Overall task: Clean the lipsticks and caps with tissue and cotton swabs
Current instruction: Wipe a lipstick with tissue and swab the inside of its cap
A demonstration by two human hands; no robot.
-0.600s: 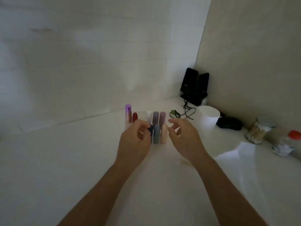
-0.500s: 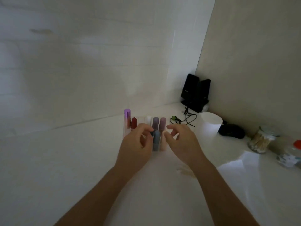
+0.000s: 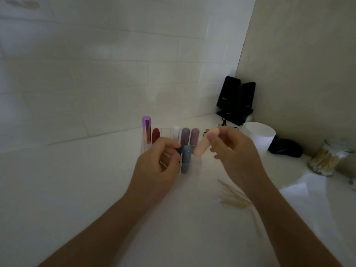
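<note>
right hand (image 3: 237, 151) pinches the tilted peach lipstick (image 3: 201, 148); left hand (image 3: 156, 166) curls at the clear rack (image 3: 180, 167) (grip unclear), near the bench's (image 3: 77, 189) back edge.

Right hand (image 3: 236, 153) has lifted out the peach lipstick (image 3: 202, 148) (now tilted).

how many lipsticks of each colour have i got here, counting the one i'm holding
shiny purple lipstick: 1
red lipstick: 1
white lipstick: 1
mauve lipsticks: 2
dark blue lipstick: 1
grey-blue lipstick: 1
peach lipstick, in right hand: 1
total: 8
</note>
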